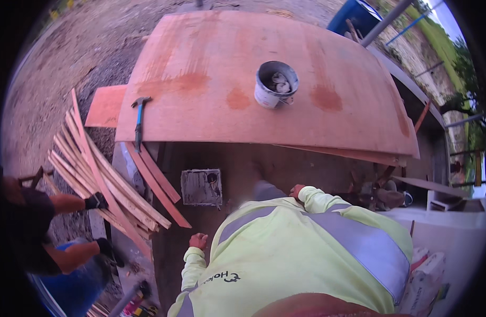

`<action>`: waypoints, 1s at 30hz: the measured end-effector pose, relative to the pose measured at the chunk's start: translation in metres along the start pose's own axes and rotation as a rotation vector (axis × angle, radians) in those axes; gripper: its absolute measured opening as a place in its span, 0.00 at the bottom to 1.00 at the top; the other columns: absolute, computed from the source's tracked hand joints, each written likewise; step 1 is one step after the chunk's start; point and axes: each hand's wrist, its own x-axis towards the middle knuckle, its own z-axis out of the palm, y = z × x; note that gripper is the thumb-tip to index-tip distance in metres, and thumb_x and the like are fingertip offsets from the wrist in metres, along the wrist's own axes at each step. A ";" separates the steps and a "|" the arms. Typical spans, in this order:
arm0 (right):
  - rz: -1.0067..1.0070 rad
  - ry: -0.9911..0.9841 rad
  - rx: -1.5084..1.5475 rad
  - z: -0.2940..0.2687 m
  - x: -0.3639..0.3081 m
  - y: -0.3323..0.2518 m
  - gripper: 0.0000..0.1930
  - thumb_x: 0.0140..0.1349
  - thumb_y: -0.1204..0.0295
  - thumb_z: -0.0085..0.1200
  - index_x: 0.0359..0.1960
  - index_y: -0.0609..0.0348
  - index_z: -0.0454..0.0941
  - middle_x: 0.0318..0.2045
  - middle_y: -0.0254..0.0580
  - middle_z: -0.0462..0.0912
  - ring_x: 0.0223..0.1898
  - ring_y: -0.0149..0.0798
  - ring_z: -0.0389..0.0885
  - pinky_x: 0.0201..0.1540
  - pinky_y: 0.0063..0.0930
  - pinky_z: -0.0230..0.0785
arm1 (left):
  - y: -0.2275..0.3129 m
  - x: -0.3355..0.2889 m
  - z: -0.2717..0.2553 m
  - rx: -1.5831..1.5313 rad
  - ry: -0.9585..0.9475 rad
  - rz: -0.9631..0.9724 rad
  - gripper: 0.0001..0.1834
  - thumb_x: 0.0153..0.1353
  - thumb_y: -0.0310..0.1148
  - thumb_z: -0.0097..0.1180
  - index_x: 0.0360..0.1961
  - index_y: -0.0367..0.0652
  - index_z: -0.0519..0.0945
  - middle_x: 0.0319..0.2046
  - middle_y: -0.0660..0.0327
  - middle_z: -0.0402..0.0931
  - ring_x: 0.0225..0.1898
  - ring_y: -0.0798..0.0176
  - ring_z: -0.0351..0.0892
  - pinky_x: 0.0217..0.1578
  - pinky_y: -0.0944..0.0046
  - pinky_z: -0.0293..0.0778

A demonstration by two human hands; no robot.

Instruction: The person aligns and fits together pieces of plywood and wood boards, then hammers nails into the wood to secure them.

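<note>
My left hand point(199, 241) hangs low at my left side, its fingers curled with nothing seen in them. My right hand point(297, 191) is in front of my body at the cuff of my yellow-green sleeve, fingers also curled and apparently bare. Nearest to my left hand is a square, mortar-smeared tray point(202, 187) on the floor. Ahead stands a large plywood sheet point(211, 58) laid flat like a tabletop. It bears a grey-crusted white bucket point(267, 99) with a whitish lump inside. A claw hammer point(139, 119) with a blue handle lies at its left edge.
Long wooden strips point(103, 174) fan out at the left, beside a co-worker's black-gloved hands point(96, 201). Reddish boards point(156, 171) lean under the plywood's left corner. Blue drums stand at the lower left point(76, 280) and far right point(354, 18). Sacks point(425, 285) lie at the lower right.
</note>
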 end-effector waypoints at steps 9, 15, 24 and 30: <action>-0.049 0.203 0.075 0.026 0.000 -0.006 0.18 0.54 0.60 0.51 0.43 0.49 0.84 0.45 0.46 0.83 0.46 0.53 0.81 0.51 0.45 0.73 | 0.033 0.081 -0.006 0.213 -0.218 0.206 0.16 0.56 0.43 0.56 0.38 0.45 0.85 0.33 0.49 0.83 0.37 0.46 0.83 0.41 0.51 0.78; -0.233 0.359 0.341 0.031 0.071 0.017 0.16 0.48 0.63 0.56 0.41 0.44 0.85 0.43 0.38 0.85 0.47 0.48 0.82 0.53 0.44 0.73 | 0.170 0.096 -0.025 0.245 -0.224 0.300 0.16 0.56 0.43 0.56 0.39 0.44 0.85 0.33 0.49 0.83 0.37 0.47 0.83 0.41 0.52 0.78; -0.206 0.347 -0.112 0.076 0.018 0.249 0.11 0.53 0.61 0.55 0.35 0.48 0.84 0.41 0.41 0.84 0.45 0.46 0.83 0.49 0.38 0.76 | 0.314 0.063 0.013 0.347 -0.127 0.464 0.16 0.58 0.43 0.56 0.40 0.43 0.85 0.33 0.49 0.83 0.36 0.49 0.84 0.41 0.54 0.78; 0.000 0.039 -0.234 0.116 0.014 0.340 0.16 0.46 0.65 0.61 0.40 0.44 0.80 0.43 0.35 0.83 0.46 0.40 0.82 0.47 0.41 0.76 | 0.376 0.079 0.053 0.230 -0.073 0.405 0.19 0.59 0.43 0.57 0.43 0.37 0.83 0.32 0.50 0.83 0.35 0.54 0.84 0.40 0.57 0.77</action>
